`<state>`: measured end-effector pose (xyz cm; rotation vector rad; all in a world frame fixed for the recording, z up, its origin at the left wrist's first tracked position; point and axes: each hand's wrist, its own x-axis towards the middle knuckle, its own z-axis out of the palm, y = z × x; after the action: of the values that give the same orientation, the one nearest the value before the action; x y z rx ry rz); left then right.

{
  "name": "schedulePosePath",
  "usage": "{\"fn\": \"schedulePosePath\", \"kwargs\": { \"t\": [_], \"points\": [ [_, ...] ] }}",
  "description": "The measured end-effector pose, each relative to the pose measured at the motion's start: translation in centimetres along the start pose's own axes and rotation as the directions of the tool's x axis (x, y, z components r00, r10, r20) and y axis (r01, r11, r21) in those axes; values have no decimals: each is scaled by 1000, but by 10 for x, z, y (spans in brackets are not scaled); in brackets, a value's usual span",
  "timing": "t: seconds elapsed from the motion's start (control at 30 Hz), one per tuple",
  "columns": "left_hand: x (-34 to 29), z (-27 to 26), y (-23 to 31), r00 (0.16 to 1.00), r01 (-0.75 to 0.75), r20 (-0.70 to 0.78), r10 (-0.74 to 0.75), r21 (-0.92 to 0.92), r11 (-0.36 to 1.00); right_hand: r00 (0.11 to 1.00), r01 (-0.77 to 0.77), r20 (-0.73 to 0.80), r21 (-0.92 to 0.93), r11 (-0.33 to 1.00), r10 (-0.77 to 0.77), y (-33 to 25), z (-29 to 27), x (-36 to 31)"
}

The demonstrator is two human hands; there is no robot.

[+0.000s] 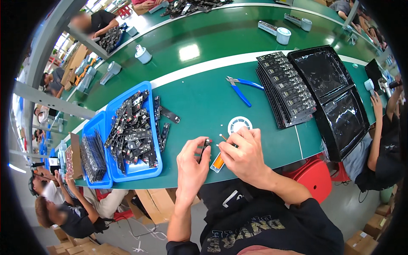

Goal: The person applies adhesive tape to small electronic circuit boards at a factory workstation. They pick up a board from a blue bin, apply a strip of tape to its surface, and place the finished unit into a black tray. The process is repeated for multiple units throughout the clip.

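Note:
My left hand [192, 165] pinches a small narrow black circuit board [205, 150] between thumb and fingers, just above the near edge of the green table. Close on its right, my right hand [245, 156] is closed, its thumb and forefinger pressed together near the board. What those fingertips grip is too small to name; a thin orange-brown strip [223, 137] shows beside them. Below the right fingers lies an orange object [218, 163] with a pale edge, partly covered. A white spoked disc [234, 123], like a spool, sits behind the right hand and is partly hidden.
Left stands a blue tray [158, 165] heaped with small black boards [131, 131]; loose boards [171, 114] lie beside it. Blue-handled cutters [241, 97] lie ahead. At right are stacked board panels [289, 91] and a black tray [325, 70]. A red stool [313, 180] stands below; co-workers sit around.

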<state>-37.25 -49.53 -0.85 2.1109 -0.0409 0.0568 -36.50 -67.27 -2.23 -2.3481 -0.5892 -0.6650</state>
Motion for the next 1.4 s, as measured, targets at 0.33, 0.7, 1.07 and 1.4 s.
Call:
{"fn": "schedulePosePath", "kwargs": {
  "t": [0.33,0.7,1.07,1.4],
  "points": [
    [-4,1,17,991,-103,-82,110,84,991,1000,6,-30,-11,1000,-7,1,4,0],
    [-6,3,17,993,-95,-56,100,75,993,999,34,-27,-32,999,-35,1,5,-1],
    [-16,16,12,947,-294,-99,305,116,949,988,-114,-122,-173,978,94,-22,4,-20],
    [-15,19,10,961,-260,-66,268,111,959,971,-195,-133,23,981,196,-20,10,-26]
  ]
}}
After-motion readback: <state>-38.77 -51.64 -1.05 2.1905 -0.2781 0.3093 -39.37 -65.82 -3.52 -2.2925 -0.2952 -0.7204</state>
